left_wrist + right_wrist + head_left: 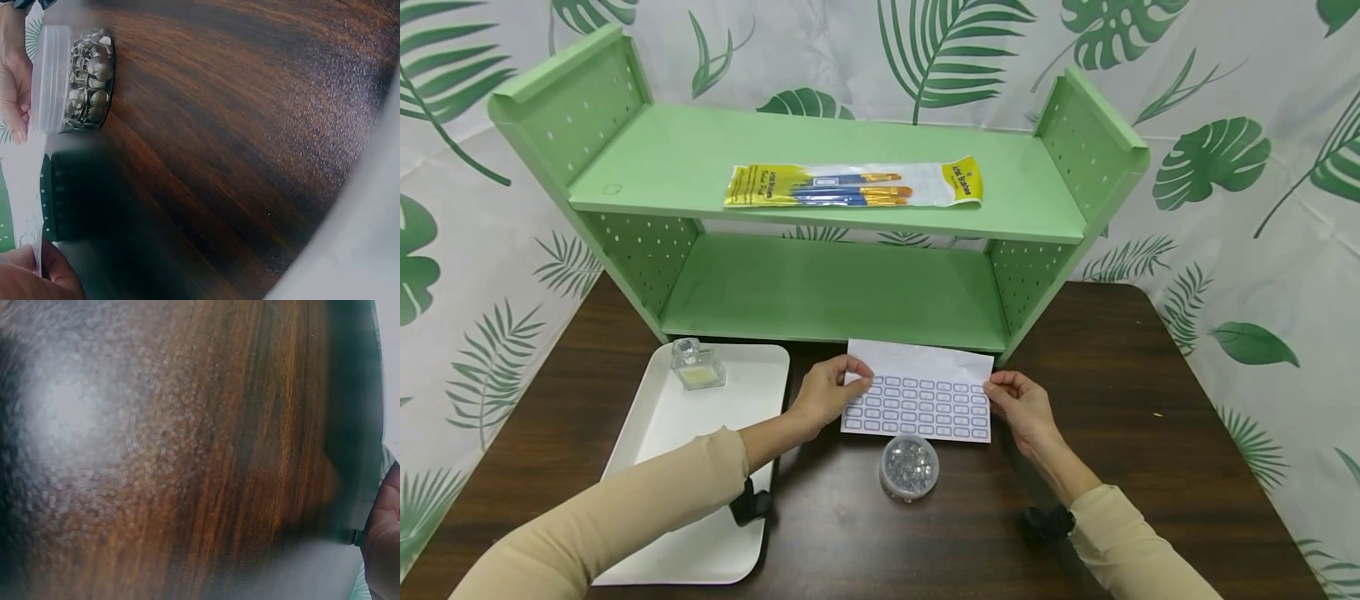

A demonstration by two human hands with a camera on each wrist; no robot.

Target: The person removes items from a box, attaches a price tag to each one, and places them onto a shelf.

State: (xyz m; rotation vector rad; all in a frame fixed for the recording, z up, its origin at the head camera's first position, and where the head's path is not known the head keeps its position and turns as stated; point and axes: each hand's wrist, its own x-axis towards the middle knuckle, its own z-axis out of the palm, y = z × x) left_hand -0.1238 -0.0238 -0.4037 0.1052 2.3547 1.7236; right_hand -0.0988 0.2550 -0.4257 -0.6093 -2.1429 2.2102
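Note:
A white sheet of labels (917, 400), printed with rows of small blue-outlined boxes on its lower part, is stretched between both hands in front of the shelf. The left hand (829, 390) pinches its left edge between thumb and fingers. At the right edge, the right hand (1021, 408) pinches it the same way. Just below the sheet stands a round clear tub (909, 468) with a lid, full of shiny metal thumbtacks (94, 78). In the left wrist view the sheet (24, 194) appears nearly edge-on, close to the tub.
A green two-tier shelf (842, 287) stands behind the hands. On its upper board lies a pack of paintbrushes (853, 185); one brush carries a small label. A white tray (730, 533) at left, under the left forearm, holds a small glass bottle (697, 364).

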